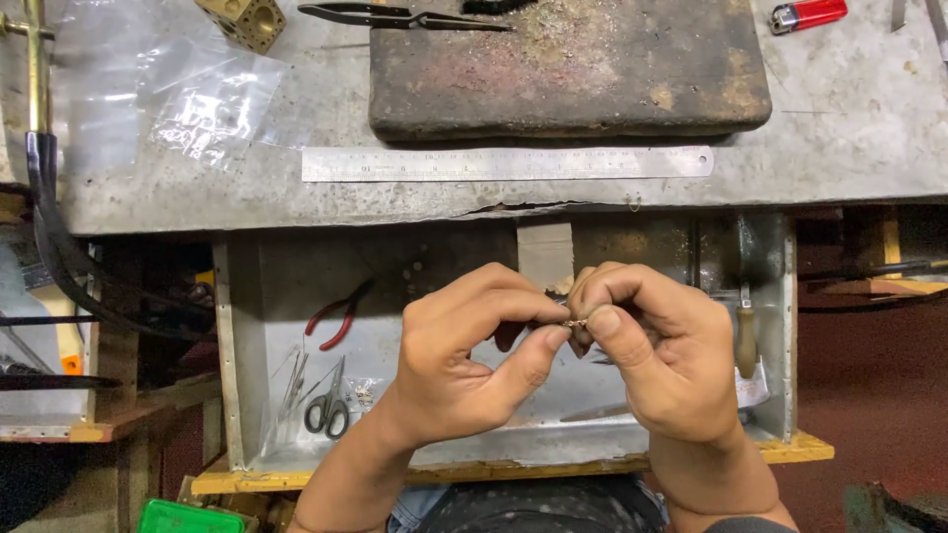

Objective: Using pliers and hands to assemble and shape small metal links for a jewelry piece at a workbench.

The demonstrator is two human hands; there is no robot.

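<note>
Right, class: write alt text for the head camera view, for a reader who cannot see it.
Two bare hands, left hand and right hand, pinch a tiny metal piece between their fingertips over an open metal drawer holding red-handled pliers and scissors. Above, a steel ruler lies on the workbench.

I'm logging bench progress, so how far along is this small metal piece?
Done: nothing finished shows on the bench.
In hand: left hand and right hand pinch a tiny metal piece over the tray.
Left: cannot tell. Red-handled pliers, scissors and steel ruler lie untouched.
</note>
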